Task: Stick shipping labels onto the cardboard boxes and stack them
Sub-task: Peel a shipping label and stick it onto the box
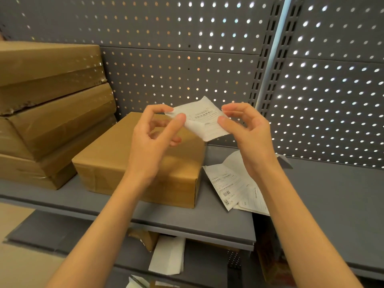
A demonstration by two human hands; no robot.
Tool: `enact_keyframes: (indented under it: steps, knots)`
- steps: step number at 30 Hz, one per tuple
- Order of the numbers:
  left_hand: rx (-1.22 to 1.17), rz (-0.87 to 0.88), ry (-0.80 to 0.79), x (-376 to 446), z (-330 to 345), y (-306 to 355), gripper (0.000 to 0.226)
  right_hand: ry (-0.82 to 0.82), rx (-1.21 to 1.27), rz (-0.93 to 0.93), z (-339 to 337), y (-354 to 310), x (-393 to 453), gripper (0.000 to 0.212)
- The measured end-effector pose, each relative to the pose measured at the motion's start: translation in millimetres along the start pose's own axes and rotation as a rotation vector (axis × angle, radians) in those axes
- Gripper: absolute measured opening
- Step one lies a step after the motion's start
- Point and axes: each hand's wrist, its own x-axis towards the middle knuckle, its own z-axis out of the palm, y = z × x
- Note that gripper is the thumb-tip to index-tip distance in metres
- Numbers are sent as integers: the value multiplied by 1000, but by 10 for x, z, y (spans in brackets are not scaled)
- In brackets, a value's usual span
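A: Where is the shipping label (204, 118)?

B: Held up in the air above the shelf (187, 217), over the far right corner of the single cardboard box (116, 163). Its long axis tilts from upper left down to lower right, printed side toward the camera.

A: And the hands?

B: The left hand (154, 132) pinches the label's left corner between thumb and forefinger; the right hand (247, 129) pinches its right edge.

A: Anything else?

B: More labels (230, 183) lie on the shelf just right of the box, and stacked boxes (49, 109) sit at left.

Label (204, 119) print too blurred to read
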Motion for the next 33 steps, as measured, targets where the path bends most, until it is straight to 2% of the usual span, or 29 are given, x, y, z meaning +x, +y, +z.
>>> enact_keyframes:
  steps: [4,7,12,19,25,30,33]
  knots:
    - [-216,-206,6,6,-50,67,21,-100,15,-3,3,42,-5,25]
    - [-230,-194,-80,33,-188,68,30,-191,-46,25,-11,65,4,31]
    - [-94,-147,-264,156,-461,7,48,-342,-149,122,32,68,42,46]
    - [-70,-146,-390,484,-763,-150,72,-347,-231,181,246,70,161,52]
    - [16,-109,-462,735,-962,-277,32,-266,-317,194,514,119,166,57]
    - [167,-42,-344,859,-999,-333,1,-189,-353,207,705,109,122,60]
    - [173,-70,-287,886,-986,-354,15,-161,-386,223,771,117,89,62]
